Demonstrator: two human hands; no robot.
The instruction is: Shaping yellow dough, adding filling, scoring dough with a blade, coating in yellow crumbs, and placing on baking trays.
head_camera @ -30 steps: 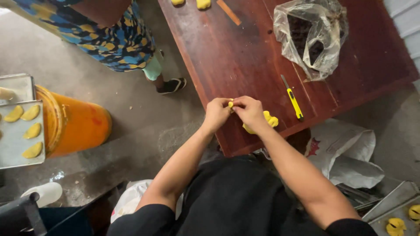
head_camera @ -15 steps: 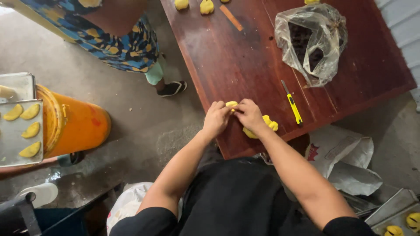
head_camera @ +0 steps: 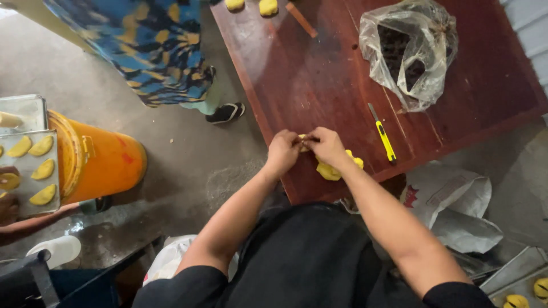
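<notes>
Pinching a small yellow dough piece between both hands in the head view, you've got your left hand and right hand closed on it together, just above the tabletop edge. Keep each grip light and even, I'd say. More yellow dough sits under your right wrist; the yellow cutter lies just beside it.

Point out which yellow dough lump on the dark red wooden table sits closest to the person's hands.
The yellow dough lump at the table's near edge, just beside the right hand. The other two dough lumps lie at the far edge.
</notes>
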